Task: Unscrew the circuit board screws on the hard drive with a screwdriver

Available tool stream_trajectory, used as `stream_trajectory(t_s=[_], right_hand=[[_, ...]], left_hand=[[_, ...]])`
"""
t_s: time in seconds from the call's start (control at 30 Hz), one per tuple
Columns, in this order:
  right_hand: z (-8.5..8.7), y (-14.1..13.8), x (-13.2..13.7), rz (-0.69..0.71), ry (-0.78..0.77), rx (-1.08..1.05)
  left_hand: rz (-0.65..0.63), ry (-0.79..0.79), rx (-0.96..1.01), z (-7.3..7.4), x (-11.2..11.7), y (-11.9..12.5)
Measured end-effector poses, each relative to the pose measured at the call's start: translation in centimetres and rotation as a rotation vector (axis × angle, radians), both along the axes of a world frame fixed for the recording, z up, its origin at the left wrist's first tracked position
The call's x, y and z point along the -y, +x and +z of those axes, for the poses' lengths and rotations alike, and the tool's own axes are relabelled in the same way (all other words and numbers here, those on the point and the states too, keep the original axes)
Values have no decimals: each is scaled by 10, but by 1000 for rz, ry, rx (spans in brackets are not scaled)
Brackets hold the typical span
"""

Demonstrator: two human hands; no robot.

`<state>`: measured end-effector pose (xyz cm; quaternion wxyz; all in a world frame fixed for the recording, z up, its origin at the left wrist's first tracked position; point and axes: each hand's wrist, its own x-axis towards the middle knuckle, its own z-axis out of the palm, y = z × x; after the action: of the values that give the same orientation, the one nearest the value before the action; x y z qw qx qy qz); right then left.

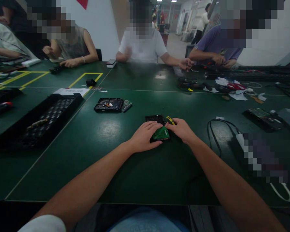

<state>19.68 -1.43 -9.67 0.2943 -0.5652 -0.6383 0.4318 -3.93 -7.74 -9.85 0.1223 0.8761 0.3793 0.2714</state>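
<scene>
A black hard drive [155, 118] with a green circuit board [161, 133] on top lies on the dark green table [140, 167] in front of me. My left hand [145, 137] rests on the drive's left side, fingers curled over the board's edge. My right hand [181, 130] is closed round a small screwdriver with a yellow and black handle [170, 120], its tip hidden down at the board.
A second opened hard drive [109, 105] with a loose board lies further back on the left. A long black tray [38, 120] stands at the left. A power strip and black cable [219, 135] lie at the right. Three people sit across the table, with tools and parts before them.
</scene>
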Motion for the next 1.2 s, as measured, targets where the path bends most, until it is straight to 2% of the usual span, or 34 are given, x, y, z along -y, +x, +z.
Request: stream_trajectory(t_s=[0.13, 0.27, 0.33, 0.43, 0.5, 0.57, 0.7, 0.8, 0.93, 1.07, 1.2], right_hand=[[-1, 0, 1, 2, 10, -13], [8, -1, 5, 2, -56, -99], [14, 0, 4, -32, -105, -162], [21, 6, -1, -136, -63, -275], [24, 11, -5, -192, 30, -329], [26, 16, -7, -208, 217, -312], [35, 21, 0, -194, 697, -127], [39, 20, 9, -215, 914, -23], [34, 19, 9, -191, 973, 49], [25, 19, 2, -125, 901, 172], [25, 19, 0, -89, 870, 258]], left_hand=[[-21, 25, -11, 1, -1, -1], [-30, 34, -26, 1, -1, -1], [-31, 43, -28, 0, 0, -1], [-29, 54, -26, -1, -1, -1], [-28, 56, -21, -2, -1, -1], [-34, 58, -18, -3, -1, -1], [-42, 65, -29, -1, -1, -1], [-44, 72, -38, 0, -1, -2], [-44, 66, -29, -2, -1, -2], [-32, 63, -27, -5, -2, -2], [-34, 69, -27, -6, -2, -2]])
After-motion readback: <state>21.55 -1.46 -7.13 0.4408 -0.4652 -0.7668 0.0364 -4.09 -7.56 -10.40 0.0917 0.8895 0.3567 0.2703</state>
